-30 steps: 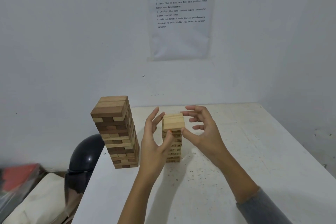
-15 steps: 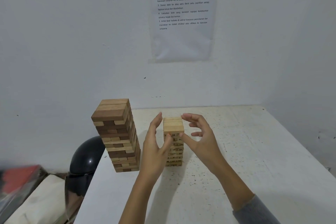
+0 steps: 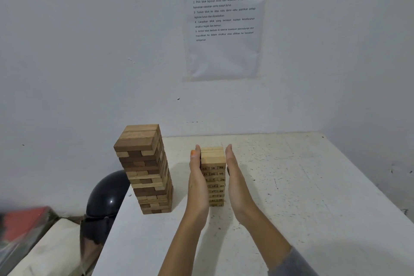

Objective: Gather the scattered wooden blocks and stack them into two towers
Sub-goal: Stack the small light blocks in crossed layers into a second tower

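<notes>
Two block towers stand on the white table (image 3: 291, 197). The taller tower (image 3: 145, 168) of mixed dark and light wooden blocks rises near the table's left edge. A shorter tower (image 3: 214, 177) of pale blocks with printed numbers stands in the middle. My left hand (image 3: 197, 184) lies flat against that short tower's left side, fingers straight and pointing away from me. My right hand (image 3: 237, 184) lies flat along its right side in the same way. No loose blocks are in sight on the table.
A black helmet (image 3: 105, 199) sits below the table's left edge, with a red thing (image 3: 20, 222) and pale cloth beside it. A printed sheet (image 3: 224, 20) hangs on the white wall behind. The table's far edge meets the wall.
Both hands went from curled fingers pinching the short tower's top blocks to flat palms laid along its two sides.
</notes>
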Tool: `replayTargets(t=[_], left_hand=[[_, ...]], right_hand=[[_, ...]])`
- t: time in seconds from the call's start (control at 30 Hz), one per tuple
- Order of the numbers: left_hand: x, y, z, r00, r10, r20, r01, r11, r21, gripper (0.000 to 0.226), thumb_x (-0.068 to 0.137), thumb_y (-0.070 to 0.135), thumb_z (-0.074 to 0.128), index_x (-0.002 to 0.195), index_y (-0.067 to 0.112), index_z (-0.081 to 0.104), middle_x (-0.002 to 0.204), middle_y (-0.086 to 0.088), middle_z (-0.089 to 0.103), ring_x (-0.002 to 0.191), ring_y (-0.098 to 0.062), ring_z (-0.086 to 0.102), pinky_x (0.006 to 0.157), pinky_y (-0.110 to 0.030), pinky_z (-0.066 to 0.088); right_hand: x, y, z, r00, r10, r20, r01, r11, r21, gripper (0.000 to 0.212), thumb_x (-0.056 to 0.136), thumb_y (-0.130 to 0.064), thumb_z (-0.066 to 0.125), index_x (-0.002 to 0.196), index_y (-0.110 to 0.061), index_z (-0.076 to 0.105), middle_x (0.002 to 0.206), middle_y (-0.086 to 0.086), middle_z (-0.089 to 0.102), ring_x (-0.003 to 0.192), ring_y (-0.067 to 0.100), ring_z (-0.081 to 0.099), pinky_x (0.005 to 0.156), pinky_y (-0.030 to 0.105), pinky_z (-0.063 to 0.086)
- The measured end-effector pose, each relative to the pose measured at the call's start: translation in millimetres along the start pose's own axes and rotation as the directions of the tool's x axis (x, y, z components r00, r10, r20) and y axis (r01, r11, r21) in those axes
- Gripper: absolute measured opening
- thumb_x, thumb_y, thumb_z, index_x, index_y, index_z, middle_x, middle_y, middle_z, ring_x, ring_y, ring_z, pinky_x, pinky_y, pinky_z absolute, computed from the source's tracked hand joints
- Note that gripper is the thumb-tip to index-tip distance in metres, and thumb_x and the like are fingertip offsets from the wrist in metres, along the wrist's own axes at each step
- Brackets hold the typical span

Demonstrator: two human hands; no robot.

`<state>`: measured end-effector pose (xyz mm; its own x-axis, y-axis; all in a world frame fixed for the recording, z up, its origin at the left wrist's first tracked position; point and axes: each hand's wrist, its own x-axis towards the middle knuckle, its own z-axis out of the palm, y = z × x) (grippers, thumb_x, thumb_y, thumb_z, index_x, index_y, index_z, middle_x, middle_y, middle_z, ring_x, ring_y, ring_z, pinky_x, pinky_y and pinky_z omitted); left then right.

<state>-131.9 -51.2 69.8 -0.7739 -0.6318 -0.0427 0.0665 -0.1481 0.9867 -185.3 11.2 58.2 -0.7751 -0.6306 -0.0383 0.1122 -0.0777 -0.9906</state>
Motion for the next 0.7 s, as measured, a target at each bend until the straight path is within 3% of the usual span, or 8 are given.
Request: replayTargets(t=[0.07, 0.13, 0.2, 0.27, 0.37, 0.47, 0.57, 0.7], left_hand=[[2.8, -2.7, 0.6, 1.000, -0.019, 0.003, 0.019, 1.000, -0.003, 0.054, 0.095, 0.062, 0.018, 0.143, 0.046, 0.035, 0.147, 0.017, 0.040, 0.129, 0.006, 0.041, 0.098, -0.020, 0.029], [2.9, -2.2, 3.0, 1.000, -0.026, -0.016, 0.026, 0.999, -0.023, 0.037, 0.099, 0.056, 0.019, 0.125, 0.052, 0.044, 0.117, 0.029, 0.055, 0.094, 0.024, 0.053, 0.084, -0.012, 0.037], [-1.7, 3.5, 7.0, 0.999, -0.019, -0.033, 0.018, 0.999, -0.027, 0.033, 0.102, 0.050, 0.019, 0.127, 0.052, 0.039, 0.095, 0.044, 0.041, 0.071, 0.034, 0.045, 0.083, -0.009, 0.036], [-3.3, 5.3, 7.9, 1.000, -0.002, -0.031, 0.001, 1.000, -0.017, 0.040, 0.103, 0.048, 0.019, 0.141, 0.047, 0.031, 0.092, 0.046, 0.031, 0.066, 0.037, 0.038, 0.089, -0.010, 0.032], [0.6, -0.2, 3.1, 0.999, 0.019, -0.025, -0.019, 1.000, -0.020, 0.044, 0.102, 0.048, 0.017, 0.144, 0.042, 0.028, 0.116, 0.043, 0.040, 0.090, 0.036, 0.041, 0.084, -0.001, 0.031], [3.8, -9.4, -8.3, 0.999, 0.008, -0.033, -0.009, 1.000, -0.026, 0.054, 0.100, 0.054, 0.017, 0.150, 0.038, 0.026, 0.154, 0.021, 0.026, 0.139, 0.006, 0.023, 0.103, -0.019, 0.016], [2.2, -30.2, -22.0, 0.997, -0.011, -0.074, 0.012, 1.000, 0.011, 0.049, 0.103, 0.046, 0.025, 0.149, 0.031, 0.032, 0.153, 0.015, 0.032, 0.143, -0.006, 0.026, 0.107, -0.025, 0.019], [-6.8, -60.7, -35.6, 0.997, 0.007, -0.073, 0.003, 0.991, 0.135, 0.043, 0.102, 0.019, 0.043, 0.144, 0.026, 0.038, 0.145, 0.007, 0.044, 0.134, -0.012, 0.040, 0.102, -0.025, 0.033]], right_hand=[[1.5, 1.8, 3.1, 0.999, 0.014, 0.035, -0.016, 0.998, 0.057, 0.058, 0.098, -0.058, 0.018, 0.139, -0.028, 0.048, 0.119, -0.015, 0.065, 0.092, -0.014, 0.062, 0.065, 0.003, 0.046], [1.5, 3.2, 6.2, 1.000, 0.020, 0.022, -0.021, 0.997, 0.070, 0.058, 0.098, -0.058, 0.019, 0.136, -0.028, 0.051, 0.105, -0.017, 0.069, 0.089, -0.011, 0.065, 0.063, 0.005, 0.047], [1.1, 3.7, 9.2, 1.000, 0.013, 0.002, -0.013, 0.997, 0.070, 0.057, 0.098, -0.056, 0.018, 0.142, -0.029, 0.044, 0.104, -0.018, 0.067, 0.085, -0.013, 0.064, 0.062, 0.003, 0.046], [1.0, 3.9, 10.8, 1.000, 0.001, -0.014, 0.000, 0.998, 0.063, 0.055, 0.099, -0.054, 0.018, 0.145, -0.031, 0.038, 0.104, -0.019, 0.065, 0.082, -0.016, 0.063, 0.060, 0.002, 0.045], [0.1, 2.1, 7.6, 1.000, -0.004, -0.026, 0.005, 0.998, 0.059, 0.049, 0.101, -0.051, 0.016, 0.133, -0.035, 0.049, 0.104, -0.022, 0.064, 0.082, -0.018, 0.061, 0.062, 0.000, 0.044], [-1.7, 1.3, -2.3, 0.990, 0.003, -0.139, 0.008, 0.997, 0.077, 0.043, 0.103, -0.044, 0.016, 0.138, -0.039, 0.041, 0.135, -0.019, 0.049, 0.119, -0.006, 0.051, 0.093, 0.011, 0.033], [-1.4, 17.8, -17.3, 0.942, 0.026, -0.333, -0.002, 0.998, 0.070, 0.036, 0.102, -0.031, 0.033, 0.130, -0.024, 0.055, 0.135, 0.000, 0.055, 0.118, 0.017, 0.053, 0.095, 0.029, 0.038], [-6.1, 49.5, -32.0, 0.930, 0.029, -0.366, -0.102, 0.978, -0.183, 0.035, 0.093, 0.000, 0.049, 0.120, -0.019, 0.060, 0.118, 0.001, 0.063, 0.098, 0.007, 0.057, 0.077, 0.015, 0.044]])
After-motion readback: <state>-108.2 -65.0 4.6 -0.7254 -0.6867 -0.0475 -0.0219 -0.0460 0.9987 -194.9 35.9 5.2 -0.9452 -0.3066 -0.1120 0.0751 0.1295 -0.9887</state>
